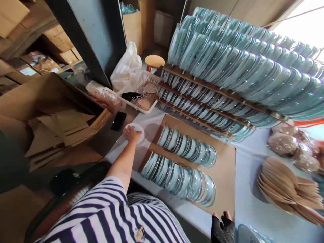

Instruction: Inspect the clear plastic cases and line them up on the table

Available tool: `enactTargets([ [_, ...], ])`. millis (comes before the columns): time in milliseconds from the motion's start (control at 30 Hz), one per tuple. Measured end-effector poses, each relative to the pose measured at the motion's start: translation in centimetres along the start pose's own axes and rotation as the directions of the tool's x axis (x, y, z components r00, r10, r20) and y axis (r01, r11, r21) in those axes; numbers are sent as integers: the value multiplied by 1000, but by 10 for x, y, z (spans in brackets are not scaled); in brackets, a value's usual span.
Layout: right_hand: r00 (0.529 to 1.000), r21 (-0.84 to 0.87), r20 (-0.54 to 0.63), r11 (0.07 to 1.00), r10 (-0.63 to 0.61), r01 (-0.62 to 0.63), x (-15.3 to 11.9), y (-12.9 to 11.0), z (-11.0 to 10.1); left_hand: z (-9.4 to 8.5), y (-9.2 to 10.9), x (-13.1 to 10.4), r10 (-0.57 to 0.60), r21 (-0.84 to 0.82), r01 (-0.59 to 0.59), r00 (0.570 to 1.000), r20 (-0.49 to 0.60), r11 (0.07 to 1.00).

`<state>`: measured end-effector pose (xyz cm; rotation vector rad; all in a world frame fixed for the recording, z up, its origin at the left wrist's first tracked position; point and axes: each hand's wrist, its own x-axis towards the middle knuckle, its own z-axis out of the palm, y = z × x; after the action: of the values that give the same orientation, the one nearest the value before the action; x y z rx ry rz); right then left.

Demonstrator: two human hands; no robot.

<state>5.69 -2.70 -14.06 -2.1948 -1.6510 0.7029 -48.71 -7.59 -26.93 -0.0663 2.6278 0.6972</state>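
Note:
My bare left hand (132, 133) reaches out to the left and rests on a white round disc (140, 132) with small dark print. Its thumb stands apart from the fingers, which partly cover the disc. My right hand (222, 226), in a black fingerless glove, is at the front edge of a cardboard sheet (225, 175), fingers apart and holding nothing visible. Two rows of round glass lids stand on edge on the sheet, a back row (186, 145) and a front row (177, 177). Just right of the glove lies another glass lid (246, 234), cut off by the frame.
A rack (222, 89) packed with glass lids stands behind the sheet. Fanned brown paper pieces (280, 189) and plastic-wrapped bundles (291, 145) lie right. A black phone (118, 121), a white basket (152, 107) and a large carton (98, 123) with cardboard pieces are left.

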Motion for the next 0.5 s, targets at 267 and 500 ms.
enactTargets([
  [267, 993, -82, 50, 990, -107, 111, -3, -16, 17, -26, -2, 0, 151, -77, -157, 985, -79, 985],
  [500, 990, -114, 101, 987, -102, 113, -7, -8, 15, -54, -31, 19, 73, -352, -84, 996, -44, 932],
])
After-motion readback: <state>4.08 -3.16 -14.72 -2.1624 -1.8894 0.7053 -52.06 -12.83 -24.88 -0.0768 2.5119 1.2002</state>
